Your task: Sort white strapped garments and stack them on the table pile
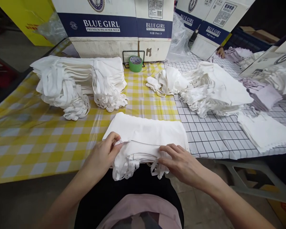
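Note:
A stack of white cloth bags (pixel 147 133) lies at the table's near edge, its handles hanging over the edge toward me. My left hand (pixel 105 152) pinches the left front corner of the top bags with curled fingers. At the right front of the same stack my right hand (pixel 178 162) rests on the edge, its fingers pressing down among the white handles (pixel 157 168).
A tall stack of white bags (pixel 78 82) sits at the back left on the yellow checked cloth (pixel 38 136). More white bags (pixel 212 89) lie on the grid-patterned cloth (pixel 216 133) at right. A green tape roll (pixel 135 63) and Blue Girl cartons (pixel 114 28) stand behind. Another person's hand (pixel 220 52) shows far right.

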The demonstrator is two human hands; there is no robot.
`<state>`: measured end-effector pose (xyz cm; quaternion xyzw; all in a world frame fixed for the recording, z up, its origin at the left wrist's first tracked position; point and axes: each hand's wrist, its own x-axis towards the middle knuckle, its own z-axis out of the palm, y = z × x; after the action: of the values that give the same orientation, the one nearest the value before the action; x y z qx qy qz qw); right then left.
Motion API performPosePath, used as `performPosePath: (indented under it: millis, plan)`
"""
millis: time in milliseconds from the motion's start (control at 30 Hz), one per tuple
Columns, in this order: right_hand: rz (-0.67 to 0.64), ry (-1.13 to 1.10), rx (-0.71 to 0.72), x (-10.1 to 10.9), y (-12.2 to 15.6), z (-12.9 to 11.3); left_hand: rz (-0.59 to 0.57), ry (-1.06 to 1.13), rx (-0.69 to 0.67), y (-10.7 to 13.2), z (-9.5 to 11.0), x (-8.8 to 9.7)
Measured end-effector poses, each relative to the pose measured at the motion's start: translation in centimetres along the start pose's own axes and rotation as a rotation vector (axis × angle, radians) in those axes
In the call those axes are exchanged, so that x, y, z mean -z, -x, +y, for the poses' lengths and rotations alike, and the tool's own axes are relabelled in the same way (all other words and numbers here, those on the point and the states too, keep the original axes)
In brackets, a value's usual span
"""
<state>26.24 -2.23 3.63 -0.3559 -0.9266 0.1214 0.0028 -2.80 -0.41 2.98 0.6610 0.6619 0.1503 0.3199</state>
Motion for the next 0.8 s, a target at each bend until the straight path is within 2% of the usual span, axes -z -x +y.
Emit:
performPosePath:
  millis: [233, 333, 433, 500, 600, 700, 800]
  plan:
    - [0.121, -0.023, -0.040, -2.2, 0.3, 0.1, -0.046, 0.168, -0.057, -4.5, 1.1, 0.7]
    - [0.246, -0.124, -0.063, -2.9, 0.2, 0.6, -0.044, 0.127, -0.079, -6.4, 1.6, 0.8]
    - [0.401, -0.303, -0.124, -2.8, -0.2, 1.0, -0.057, 0.048, -0.115, -8.0, 2.1, 0.9]
    - [0.481, -0.428, -0.216, -2.3, -0.6, 1.3, -0.065, 0.011, -0.124, -8.7, 2.2, 0.9]
    - [0.547, -0.545, -0.426, -1.5, -1.2, 1.9, -0.086, 0.039, -0.099, -9.6, 1.7, 0.7]
    - [0.566, -0.547, -0.602, -1.1, -1.8, 2.7, -0.109, 0.122, -0.091, -10.2, 0.6, 0.3]
    - [0.587, -0.484, -0.694, -1.3, -2.3, 3.7, -0.115, 0.165, -0.093, -10.5, -0.3, -0.1]
